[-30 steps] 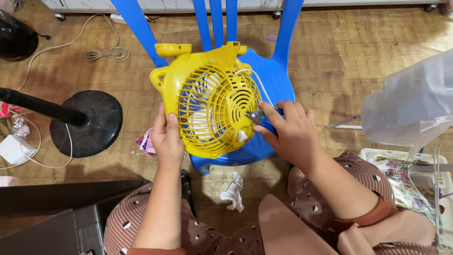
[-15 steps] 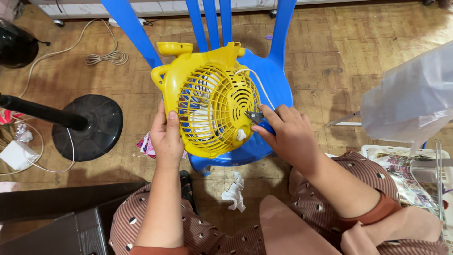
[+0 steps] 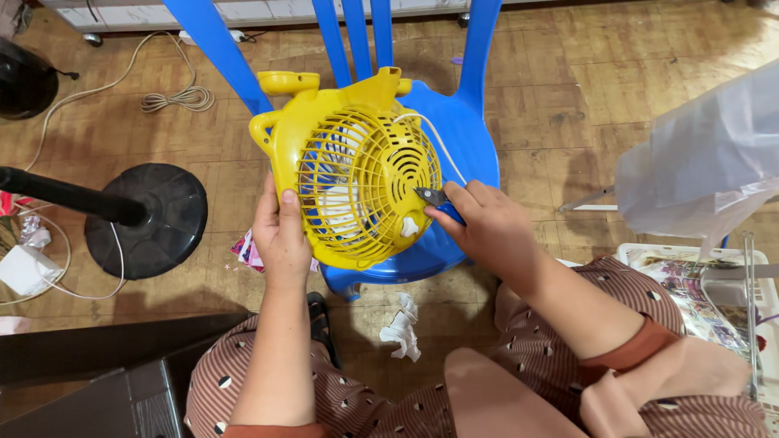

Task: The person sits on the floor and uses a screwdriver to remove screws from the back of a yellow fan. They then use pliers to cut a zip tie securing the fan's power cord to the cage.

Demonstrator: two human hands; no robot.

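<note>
A single head-worn camera looks steeply down from close above the person's lap; it faces the blue chair [image 3: 454,138] seat ahead. Wooden floor [image 3: 633,89] fills the surroundings.

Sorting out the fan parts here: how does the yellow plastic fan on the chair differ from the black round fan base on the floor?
The yellow plastic fan lies tilted on the blue plastic chair, while the black round fan base sits flat on the wooden floor. The fan is a slatted grille; the base is a solid disc with a black pole. The left hand steadies the fan and the right hand holds a small tool to it; nobody touches the base. Both are round.
</note>
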